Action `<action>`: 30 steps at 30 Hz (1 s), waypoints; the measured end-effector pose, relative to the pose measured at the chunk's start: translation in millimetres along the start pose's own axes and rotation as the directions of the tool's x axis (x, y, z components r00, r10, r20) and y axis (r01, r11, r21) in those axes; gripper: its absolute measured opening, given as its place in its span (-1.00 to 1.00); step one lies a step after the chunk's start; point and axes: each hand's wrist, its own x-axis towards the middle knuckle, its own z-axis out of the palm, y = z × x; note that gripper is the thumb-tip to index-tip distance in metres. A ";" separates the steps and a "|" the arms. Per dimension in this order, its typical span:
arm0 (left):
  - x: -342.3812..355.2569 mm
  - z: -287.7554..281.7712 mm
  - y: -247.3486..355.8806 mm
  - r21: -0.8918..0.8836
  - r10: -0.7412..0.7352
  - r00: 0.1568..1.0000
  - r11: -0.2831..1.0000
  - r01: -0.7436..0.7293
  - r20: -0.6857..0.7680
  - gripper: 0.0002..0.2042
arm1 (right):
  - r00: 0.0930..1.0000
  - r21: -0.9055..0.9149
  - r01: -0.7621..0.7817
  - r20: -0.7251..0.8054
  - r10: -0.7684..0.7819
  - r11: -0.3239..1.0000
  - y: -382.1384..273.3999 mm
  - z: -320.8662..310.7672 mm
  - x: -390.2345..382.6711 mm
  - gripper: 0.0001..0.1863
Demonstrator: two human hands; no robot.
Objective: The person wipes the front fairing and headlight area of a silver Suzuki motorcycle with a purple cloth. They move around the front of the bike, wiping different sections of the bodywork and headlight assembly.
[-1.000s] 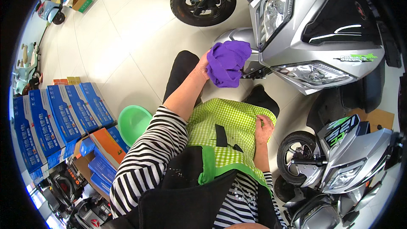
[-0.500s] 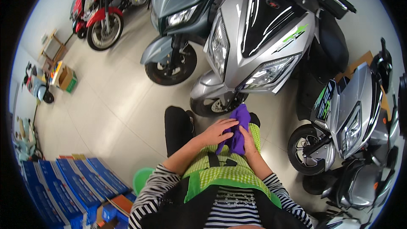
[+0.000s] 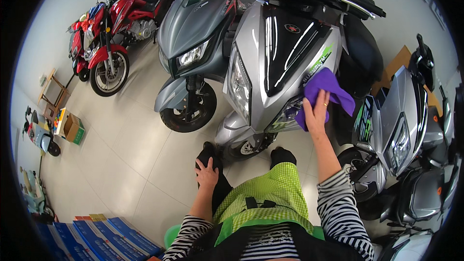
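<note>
Purple cloth at the silver scooter's headlight

The right hand (image 3: pixel 315 113) has its fingers partly bent over a bunched purple cloth (image 3: pixel 329 86), gripping it at the right edge of the silver scooter's (image 3: pixel 261 75) front, where it covers the outer end of a headlight (image 3: pixel 284 117). The left hand (image 3: pixel 207 174) rests on the black trouser leg (image 3: pixel 221 192) near the knee, fingers spread and holding nothing. A dark grey scooter (image 3: pixel 191 38) stands just left of the silver one on the tiled floor (image 3: pixel 137 150).
</note>
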 end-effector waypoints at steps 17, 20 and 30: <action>27.8 -23.5 3.9 -0.056 -0.151 0.987 0.987 0.149 -0.046 -0.45 | 0.301 -0.111 0.918 0.819 -0.488 0.381 -111.5 125.6 72.9 -0.61; 31.8 -25.4 9.2 -0.095 -0.149 0.988 0.985 0.145 -0.042 -0.48 | 0.224 -0.082 0.938 0.885 -0.408 0.336 -127.0 160.3 112.1 -0.62; 48.3 -36.6 19.4 -0.170 -0.132 0.988 0.975 0.144 0.080 -0.49 | 0.667 -0.610 0.730 0.735 -0.125 0.309 -132.8 235.7 321.6 -0.47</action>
